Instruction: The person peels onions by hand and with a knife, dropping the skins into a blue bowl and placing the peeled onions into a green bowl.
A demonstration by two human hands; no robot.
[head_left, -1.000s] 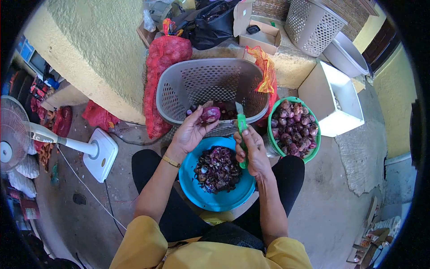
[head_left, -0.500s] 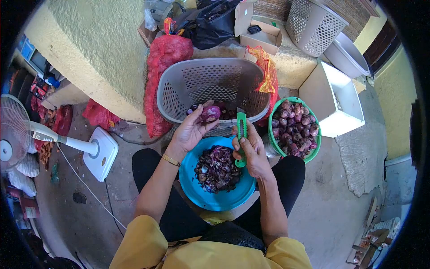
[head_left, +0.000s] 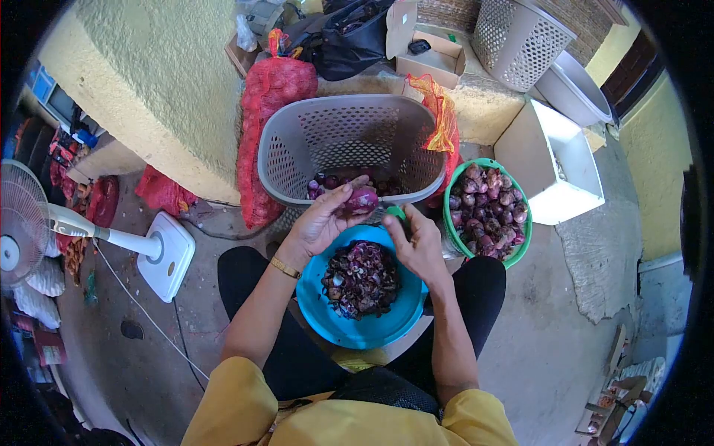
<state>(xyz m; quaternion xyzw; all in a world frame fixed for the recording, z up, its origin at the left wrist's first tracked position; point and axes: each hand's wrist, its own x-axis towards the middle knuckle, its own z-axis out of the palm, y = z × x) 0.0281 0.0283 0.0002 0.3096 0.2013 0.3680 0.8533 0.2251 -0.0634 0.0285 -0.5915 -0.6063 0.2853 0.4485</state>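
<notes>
My left hand (head_left: 320, 219) holds a purple onion (head_left: 361, 200) over the near rim of the grey basket (head_left: 279, 178). Close to its right, my right hand (head_left: 418, 241) grips a green cutter (head_left: 396, 212), mostly covered by the fingers; its blade is too small to make out. Below both hands sits a blue basin (head_left: 312, 316) with dark onion skins and scraps (head_left: 361, 281) in it. Purple onions lie at the bottom of the grey basket. At the right, a green basket (head_left: 451, 215) is full of onions (head_left: 487, 208).
Red mesh sacks (head_left: 279, 82) stand left of the grey basket. A white box (head_left: 547, 163) is at the right, a cardboard box (head_left: 446, 63) behind. On the left are a fan (head_left: 22, 223) and its white base (head_left: 165, 256).
The green cutter has turned from upright and plainly visible to mostly hidden in my right hand, nearer the onion. My left hand and the onion have shifted slightly right.
</notes>
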